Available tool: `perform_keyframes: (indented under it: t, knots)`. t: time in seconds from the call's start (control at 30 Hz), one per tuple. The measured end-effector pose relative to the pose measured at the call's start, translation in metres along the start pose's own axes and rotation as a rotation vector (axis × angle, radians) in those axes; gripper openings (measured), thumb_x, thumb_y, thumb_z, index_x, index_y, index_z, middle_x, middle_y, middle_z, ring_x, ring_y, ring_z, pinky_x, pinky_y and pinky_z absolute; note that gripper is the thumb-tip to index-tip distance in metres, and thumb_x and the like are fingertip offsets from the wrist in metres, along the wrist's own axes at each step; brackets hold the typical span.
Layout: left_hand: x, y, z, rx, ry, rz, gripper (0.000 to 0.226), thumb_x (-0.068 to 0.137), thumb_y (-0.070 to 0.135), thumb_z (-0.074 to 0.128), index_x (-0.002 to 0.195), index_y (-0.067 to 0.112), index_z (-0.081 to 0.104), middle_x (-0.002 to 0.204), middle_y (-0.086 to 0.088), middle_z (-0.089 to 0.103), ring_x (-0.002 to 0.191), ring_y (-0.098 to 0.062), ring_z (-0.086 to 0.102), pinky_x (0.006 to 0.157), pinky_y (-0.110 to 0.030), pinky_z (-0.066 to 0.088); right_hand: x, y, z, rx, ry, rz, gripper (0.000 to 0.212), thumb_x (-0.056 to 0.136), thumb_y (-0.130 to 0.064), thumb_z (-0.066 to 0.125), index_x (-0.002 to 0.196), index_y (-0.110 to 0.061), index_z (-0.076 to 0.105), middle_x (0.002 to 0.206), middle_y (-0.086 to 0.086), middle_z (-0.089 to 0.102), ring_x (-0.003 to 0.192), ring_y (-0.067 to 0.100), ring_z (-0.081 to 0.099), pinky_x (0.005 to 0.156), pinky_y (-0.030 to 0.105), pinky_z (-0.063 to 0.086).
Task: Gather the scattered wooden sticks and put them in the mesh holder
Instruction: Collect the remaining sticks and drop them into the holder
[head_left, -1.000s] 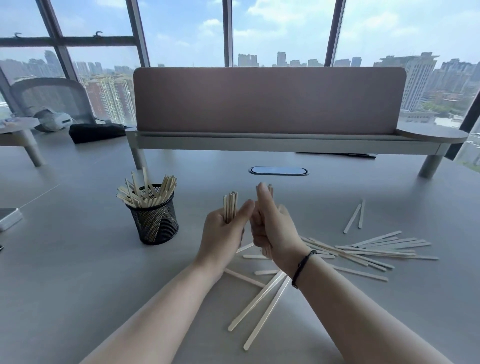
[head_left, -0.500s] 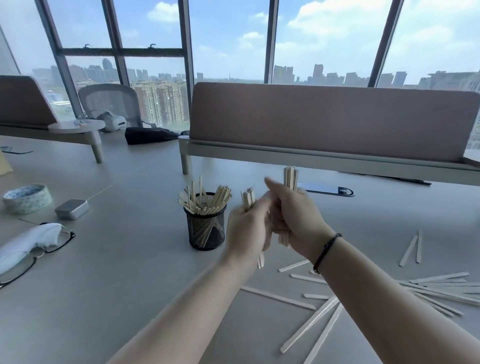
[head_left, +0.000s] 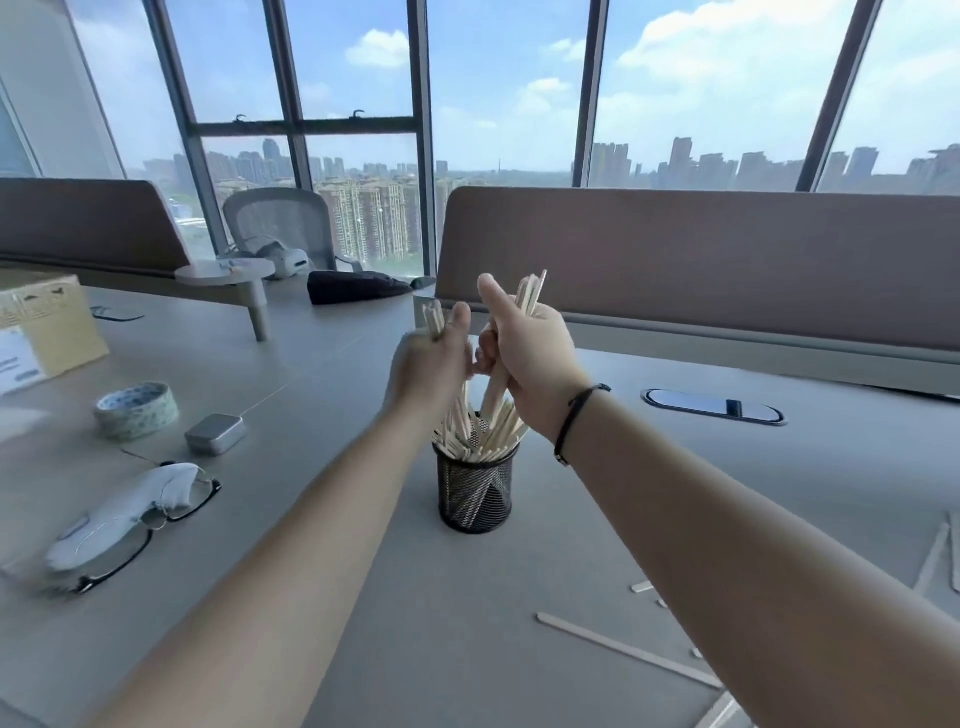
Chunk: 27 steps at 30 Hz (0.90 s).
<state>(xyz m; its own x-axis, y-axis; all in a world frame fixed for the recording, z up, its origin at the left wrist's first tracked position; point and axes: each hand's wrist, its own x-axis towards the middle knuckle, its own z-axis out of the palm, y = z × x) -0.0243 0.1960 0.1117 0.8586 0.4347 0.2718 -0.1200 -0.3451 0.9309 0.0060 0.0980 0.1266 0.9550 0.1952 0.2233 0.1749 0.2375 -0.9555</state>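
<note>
Two bundles of wooden sticks are held upright directly above the black mesh holder (head_left: 475, 493), presumably so they drop in end-first. One bundle (head_left: 530, 296) is gripped in the right hand (head_left: 524, 358), a smaller bundle (head_left: 434, 319) in the left hand (head_left: 431, 364). The holder, already crowded with sticks, stands mid-desk. Loose sticks (head_left: 628, 649) remain toward the desk's (head_left: 363, 597) near right edge.

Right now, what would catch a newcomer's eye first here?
Both hands, left hand and right hand, each grip a bundle of sticks right above the black mesh holder at the desk's middle. Glasses and a tape roll lie to the left.
</note>
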Motion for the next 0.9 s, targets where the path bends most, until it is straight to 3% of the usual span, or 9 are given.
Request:
perform_keyframes:
  t: [0.13,0.23,0.33,0.43,0.53,0.67,0.73,0.83,0.9]
  knots:
    - [0.004,-0.024,0.0,0.143,-0.021,0.057,0.046,0.096,0.044,0.054,0.084,0.003,0.072,0.077,-0.01,0.071,0.075,-0.029,0.063,0.07,-0.037,0.049,-0.003,0.011,-0.004,-0.17,0.003,-0.031,0.038,0.092,-0.026,0.069,0.063,-0.014,0.048,0.053,0.002,0.055,0.048,0.016,0.056,0.062,0.037,0.058]
    - [0.007,-0.032,-0.004,0.142,-0.013,0.076,0.028,0.093,0.043,0.06,0.092,0.017,0.07,0.084,0.004,0.069,0.083,-0.018,0.064,0.075,-0.034,0.05,-0.001,0.013,-0.011,-0.315,0.01,-0.064,0.032,0.096,-0.03,0.062,0.068,-0.014,0.058,0.062,0.005,0.065,0.064,0.021,0.063,0.078,0.045,0.06]
    - [0.008,-0.035,-0.007,0.081,0.029,0.116,0.015,0.092,0.04,0.063,0.096,0.026,0.067,0.09,0.007,0.07,0.086,-0.014,0.067,0.079,-0.036,0.055,0.003,0.019,-0.011,-0.539,0.002,-0.084,0.038,0.1,-0.037,0.05,0.07,-0.018,0.064,0.069,0.0,0.07,0.071,0.022,0.066,0.079,0.044,0.057]
    - [0.009,-0.036,-0.007,0.091,0.074,0.205,0.015,0.093,0.036,0.062,0.101,0.027,0.07,0.096,0.007,0.073,0.089,-0.012,0.07,0.084,-0.035,0.057,-0.005,0.028,-0.014,-0.818,-0.161,-0.053,0.045,0.103,-0.042,0.04,0.079,-0.015,0.067,0.073,-0.001,0.067,0.065,0.018,0.058,0.067,0.034,0.048]
    - [0.004,-0.03,-0.005,0.139,0.05,0.265,0.024,0.097,0.033,0.053,0.098,0.021,0.074,0.093,0.003,0.075,0.088,-0.012,0.07,0.085,-0.033,0.055,-0.018,0.035,-0.018,-1.087,-0.346,-0.05,0.041,0.104,-0.039,0.035,0.075,-0.017,0.055,0.073,-0.001,0.059,0.067,0.018,0.051,0.062,0.033,0.038]
    - [-0.002,-0.031,0.001,0.418,-0.156,0.224,0.044,0.104,0.037,0.037,0.071,0.018,0.058,0.077,-0.006,0.064,0.085,-0.03,0.061,0.07,-0.035,0.042,-0.024,0.038,-0.031,-0.908,-0.207,-0.195,0.01,0.095,-0.027,0.056,0.102,-0.027,0.062,0.092,-0.009,0.064,0.075,0.007,0.058,0.068,0.028,0.043]
    - [-0.002,-0.036,0.003,0.461,-0.273,0.218,0.04,0.106,0.037,0.032,0.076,0.019,0.053,0.077,-0.001,0.058,0.083,-0.026,0.056,0.067,-0.033,0.039,-0.028,0.041,-0.046,-0.858,-0.101,-0.218,0.015,0.093,-0.029,0.062,0.108,-0.024,0.062,0.102,-0.008,0.067,0.09,0.007,0.062,0.079,0.029,0.049]
    - [-0.001,-0.034,0.003,0.51,-0.367,0.209,0.037,0.106,0.037,0.031,0.086,0.014,0.052,0.088,-0.001,0.058,0.093,-0.026,0.054,0.075,-0.034,0.039,-0.038,0.043,-0.079,-0.821,-0.084,-0.161,0.021,0.096,-0.029,0.062,0.115,-0.023,0.06,0.125,-0.008,0.064,0.121,0.008,0.056,0.099,0.025,0.042]
    - [-0.001,-0.03,0.005,0.61,-0.357,0.235,0.04,0.105,0.041,0.033,0.114,0.013,0.061,0.122,-0.008,0.063,0.12,-0.03,0.053,0.096,-0.038,0.041,-0.043,0.04,-0.102,-0.905,-0.096,-0.112,0.024,0.096,-0.031,0.061,0.119,-0.023,0.059,0.13,-0.007,0.062,0.125,0.009,0.053,0.098,0.024,0.039]
